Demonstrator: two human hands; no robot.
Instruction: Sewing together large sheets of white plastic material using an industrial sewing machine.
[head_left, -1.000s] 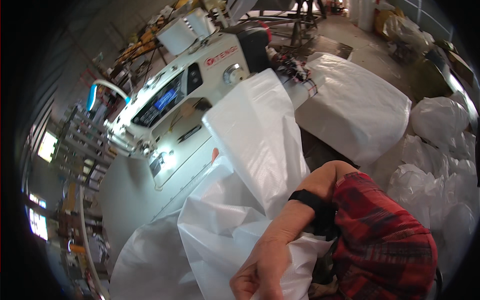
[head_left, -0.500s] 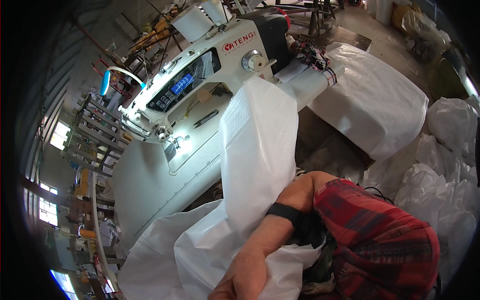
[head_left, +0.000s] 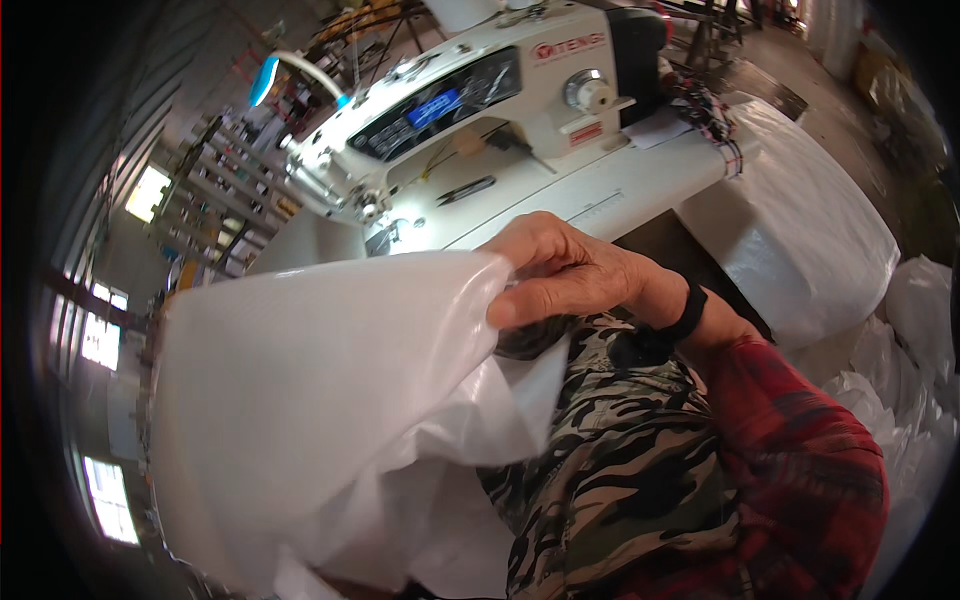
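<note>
A large white woven plastic sack (head_left: 320,370) spreads over the left and middle of the view, its upper edge stretched and its lower part in folds. My right hand (head_left: 570,272) pinches the sack's right-hand corner between thumb and fingers, above my lap. A black wristband sits on that wrist, below a red plaid sleeve. My left hand does not show. Just beyond the sack stands a white sewing machine (head_left: 480,90), its needle area lit. A pair of thread snips (head_left: 467,190) lies on the machine bed under its arm.
Another white sack (head_left: 800,230) hangs over the table's right end, next to a bundle of patterned cloth (head_left: 708,115). Crumpled white plastic (head_left: 900,400) is heaped at the far right. A bent lamp (head_left: 266,80) with a blue head rises behind the machine.
My right hand has moved up from the lower edge to near the machine table, bringing the sack's corner along. The sack has swung off the table's front and spread leftward. The view has shifted.
</note>
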